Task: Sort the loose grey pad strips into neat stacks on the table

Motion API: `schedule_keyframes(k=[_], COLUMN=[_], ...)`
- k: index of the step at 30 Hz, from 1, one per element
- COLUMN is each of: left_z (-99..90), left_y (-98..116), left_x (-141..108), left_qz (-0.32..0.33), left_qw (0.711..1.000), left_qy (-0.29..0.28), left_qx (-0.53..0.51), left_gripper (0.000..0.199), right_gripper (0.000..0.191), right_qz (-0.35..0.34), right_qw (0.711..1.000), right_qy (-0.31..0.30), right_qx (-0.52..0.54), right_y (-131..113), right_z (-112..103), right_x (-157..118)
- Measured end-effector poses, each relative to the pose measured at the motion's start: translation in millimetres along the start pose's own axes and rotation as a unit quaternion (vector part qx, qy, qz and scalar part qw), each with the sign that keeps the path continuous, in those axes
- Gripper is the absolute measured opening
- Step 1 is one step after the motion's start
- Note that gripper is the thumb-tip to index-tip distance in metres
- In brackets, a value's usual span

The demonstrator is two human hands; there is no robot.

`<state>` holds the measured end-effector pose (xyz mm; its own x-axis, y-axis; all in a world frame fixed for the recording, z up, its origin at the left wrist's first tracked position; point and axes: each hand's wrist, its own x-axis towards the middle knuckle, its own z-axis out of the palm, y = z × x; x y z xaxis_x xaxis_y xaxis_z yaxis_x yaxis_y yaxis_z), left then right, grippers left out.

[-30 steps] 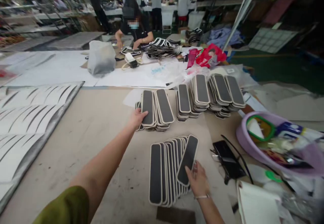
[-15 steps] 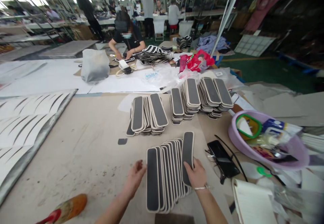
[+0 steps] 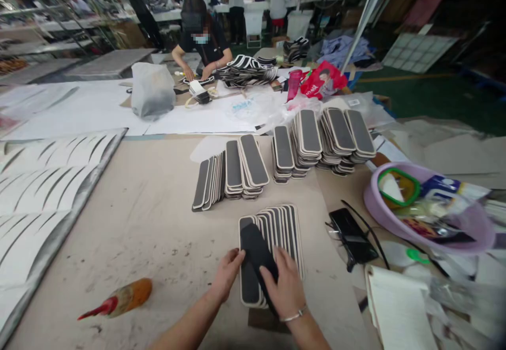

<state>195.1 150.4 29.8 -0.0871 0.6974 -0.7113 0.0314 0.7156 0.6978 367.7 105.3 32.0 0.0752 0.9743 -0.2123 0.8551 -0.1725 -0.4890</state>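
My right hand [image 3: 285,284] grips a black strip with rounded ends [image 3: 256,250], held at a slant over the left end of a fanned row of strips [image 3: 290,223]. Those strips are dark grey with pale borders and overlap one another. My left hand [image 3: 228,275] is at the row's left edge, thumb and fingers drawn together; what they pinch, if anything, is hidden. Farther back stand more piles of bordered strips [image 3: 253,160], with a leaning row [image 3: 209,181] at their left and taller piles [image 3: 310,134] at their right.
A glue bottle with a red nozzle [image 3: 128,297] lies at lower left. To the right are a phone [image 3: 351,234], glasses [image 3: 343,252], a purple basin [image 3: 375,207] and a notepad [image 3: 395,302]. Across the table a person [image 3: 203,49] works beside a white bag [image 3: 152,89].
My right hand has moved from the fanned row's right end to its left end. A leaning row now lies left of the back piles, and the small dark scrap there no longer shows.
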Motion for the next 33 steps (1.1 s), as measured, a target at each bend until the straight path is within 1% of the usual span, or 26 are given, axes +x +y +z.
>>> schedule_keyframes(k=[1,2,3,5,6,8,10,12,14,16,18,20,21,22,24,26,28,29,30,31,33], left_z=[0.8,2.1,3.8,8.6,11.2,16.3,20.0,21.8,21.7,19.8,16.5,12.5,10.6,9.1,7.8,8.8,11.4,12.8,14.2,15.6,18.1], left_y=[-2,-3,-5,-8,-10,-13,-15,-17,-18,-20,-23,-26,-26,-26,-23,-17,-11,-8,-7,-6,-4], left_x=[1,2,3,5,6,7,9,11,13,15,16,16,16,15,14,11,9,9,9,9,9], left_qz=[-0.003,-0.004,-0.003,0.002,0.012,0.039,0.062,0.07,0.07,0.07,0.071,0.07,0.068,0.063,0.052,0.036,0.015,0.002,-0.011,-0.021,-0.035], left_qw=[1.0,1.0,1.0,1.0,1.0,0.999,0.997,0.997,0.996,0.996,0.996,0.996,0.995,0.996,0.997,0.999,1.0,0.999,0.999,0.998,0.998], left_qy=[0.005,0.007,0.006,0.005,0.006,0.008,0.003,-0.003,-0.002,-0.001,0.014,0.041,0.051,0.054,0.041,0.01,-0.02,-0.03,-0.033,-0.031,-0.017], left_qx=[0.003,0.007,0.011,0.018,0.023,0.034,0.042,0.045,0.046,0.045,0.046,0.047,0.046,0.043,0.033,0.013,-0.014,-0.026,-0.036,-0.042,-0.046], left_gripper=[0.07,0.072,0.073,0.073,0.073,0.066,0.054,0.046,0.045,0.044,0.045,0.049,0.051,0.052,0.049,0.05,0.054,0.055,0.057,0.058,0.062], right_gripper=[0.066,0.07,0.071,0.072,0.071,0.07,0.069,0.07,0.071,0.062,0.047,0.031,0.027,0.026,0.025,0.026,0.027,0.026,0.026,0.031,0.054], right_qz=[0.051,0.107,0.152,0.187,0.191,0.176,0.136,0.079,0.033,-0.002,-0.039,-0.067,-0.075,-0.077,-0.073,-0.057,-0.043,-0.038,-0.034,-0.024,0.026], right_qw=[0.998,0.994,0.988,0.981,0.981,0.983,0.989,0.994,0.996,0.995,0.993,0.993,0.993,0.993,0.992,0.992,0.992,0.993,0.994,0.995,0.992], right_qy=[0.024,0.027,0.015,-0.005,-0.007,0.008,0.013,-0.006,-0.023,-0.011,0.005,0.026,0.044,0.065,0.101,0.101,0.07,0.059,0.061,0.074,0.119], right_qx=[-0.013,-0.027,-0.036,-0.043,-0.045,-0.057,-0.065,-0.07,-0.081,-0.102,-0.107,-0.091,-0.076,-0.058,-0.012,0.046,0.093,0.099,0.089,0.067,0.015], right_y=[15,31,45,63,66,60,45,31,24,27,36,44,46,46,39,25,12,9,8,10,22], right_z=[-7,-13,-19,-26,-27,-25,-19,-10,0,7,9,3,-3,-8,-18,-21,-14,-8,-2,5,14], right_x=[8,16,23,35,37,35,25,11,0,-6,-6,-2,0,1,3,4,5,7,9,13,20])
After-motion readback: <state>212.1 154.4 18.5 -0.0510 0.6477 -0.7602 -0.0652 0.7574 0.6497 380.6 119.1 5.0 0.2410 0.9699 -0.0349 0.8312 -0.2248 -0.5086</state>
